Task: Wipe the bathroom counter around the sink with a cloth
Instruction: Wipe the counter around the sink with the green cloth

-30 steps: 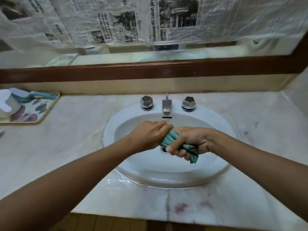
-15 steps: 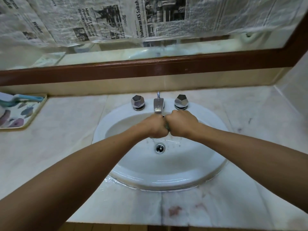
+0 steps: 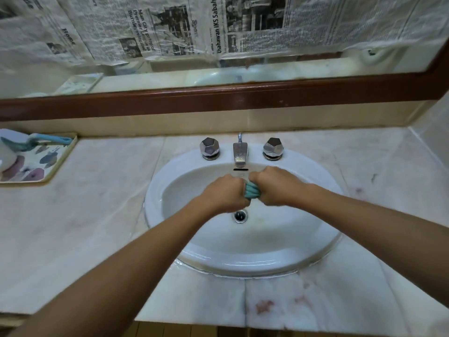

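Cloth (image 3: 251,191) is clenched by the fingers of left hand (image 3: 224,193) and right hand (image 3: 273,187); more twist is now exposed between them, so wiping is judged unstarted

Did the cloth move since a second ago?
Yes. The cloth went away from the person, toward the spout; the drain it partly covered now shows.
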The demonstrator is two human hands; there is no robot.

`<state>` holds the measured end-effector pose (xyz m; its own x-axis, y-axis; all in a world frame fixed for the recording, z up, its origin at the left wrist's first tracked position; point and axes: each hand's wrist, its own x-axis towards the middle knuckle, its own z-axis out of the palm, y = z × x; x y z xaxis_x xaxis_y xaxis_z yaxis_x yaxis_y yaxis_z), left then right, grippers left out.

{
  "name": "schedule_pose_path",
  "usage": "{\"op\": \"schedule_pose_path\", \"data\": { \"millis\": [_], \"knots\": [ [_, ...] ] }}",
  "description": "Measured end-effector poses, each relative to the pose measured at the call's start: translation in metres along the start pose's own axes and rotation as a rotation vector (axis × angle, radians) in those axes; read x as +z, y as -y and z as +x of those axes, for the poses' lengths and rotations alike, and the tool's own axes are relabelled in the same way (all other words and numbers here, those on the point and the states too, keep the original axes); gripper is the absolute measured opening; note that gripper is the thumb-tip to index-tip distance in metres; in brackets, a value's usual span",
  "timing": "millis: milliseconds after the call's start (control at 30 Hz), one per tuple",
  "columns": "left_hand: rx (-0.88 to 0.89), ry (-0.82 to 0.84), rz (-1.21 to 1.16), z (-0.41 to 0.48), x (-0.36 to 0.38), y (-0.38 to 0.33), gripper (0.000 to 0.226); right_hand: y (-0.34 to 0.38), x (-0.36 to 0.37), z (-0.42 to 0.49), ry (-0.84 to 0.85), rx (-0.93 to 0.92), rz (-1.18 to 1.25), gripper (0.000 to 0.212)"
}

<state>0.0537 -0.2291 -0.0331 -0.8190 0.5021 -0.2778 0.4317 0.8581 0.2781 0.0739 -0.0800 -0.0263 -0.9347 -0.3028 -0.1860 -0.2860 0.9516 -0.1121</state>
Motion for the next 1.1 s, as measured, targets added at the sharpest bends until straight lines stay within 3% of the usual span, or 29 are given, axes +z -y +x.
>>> {"op": "schedule_pose_path", "data": {
  "millis": [133, 233, 300, 367, 500, 600, 733, 833, 933, 1033, 1100],
  "knots": [
    [-0.022, -0.140, -0.140, -0.025, 0.034, 0.020, 0.045, 0.010, 0.011, -0.019, 0.273, 0.183, 0.623, 0.025],
    [-0.113, -0.220, -0.321, -0.053, 0.064, 0.037, 0.077, 0.019, 0.021, -0.037, 0.423, 0.222, 1.108, 0.011],
    [-0.196, -0.302, -0.524, -0.080, 0.077, 0.052, 0.083, 0.032, 0.029, -0.045, 0.424, 0.254, 1.367, 0.003],
    [-0.279, -0.426, -0.665, -0.113, 0.089, 0.068, 0.075, 0.051, 0.040, -0.049, 0.380, 0.290, 1.459, 0.010],
    [-0.477, -0.820, -0.762, -0.187, 0.106, 0.103, 0.035, 0.107, 0.067, -0.044, 0.240, 0.375, 1.450, 0.023],
    [-0.646, -0.976, -0.730, -0.237, 0.117, 0.144, 0.027, 0.164, 0.078, -0.026, 0.083, 0.299, 1.306, 0.036],
    [-0.756, -0.971, -0.672, -0.282, 0.120, 0.220, 0.030, 0.244, 0.098, 0.014, -0.141, 0.154, 0.978, 0.058],
    [-0.774, -0.943, -0.641, -0.299, 0.111, 0.276, 0.030, 0.303, 0.133, 0.047, -0.092, 0.071, 0.648, 0.076],
    [-0.747, -0.980, -0.572, -0.309, 0.100, 0.329, 0.032, 0.352, 0.162, 0.067, -0.092, 0.106, 0.430, 0.063],
    [-0.679, -0.975, -0.499, -0.310, 0.089, 0.383, 0.030, 0.376, 0.171, 0.084, -0.103, 0.196, 0.348, 0.079],
    [-0.636, -0.947, -0.403, -0.307, 0.082, 0.422, 0.029, 0.379, 0.167, 0.103, -0.099, 0.229, 0.313, 0.070]
  ]
}}
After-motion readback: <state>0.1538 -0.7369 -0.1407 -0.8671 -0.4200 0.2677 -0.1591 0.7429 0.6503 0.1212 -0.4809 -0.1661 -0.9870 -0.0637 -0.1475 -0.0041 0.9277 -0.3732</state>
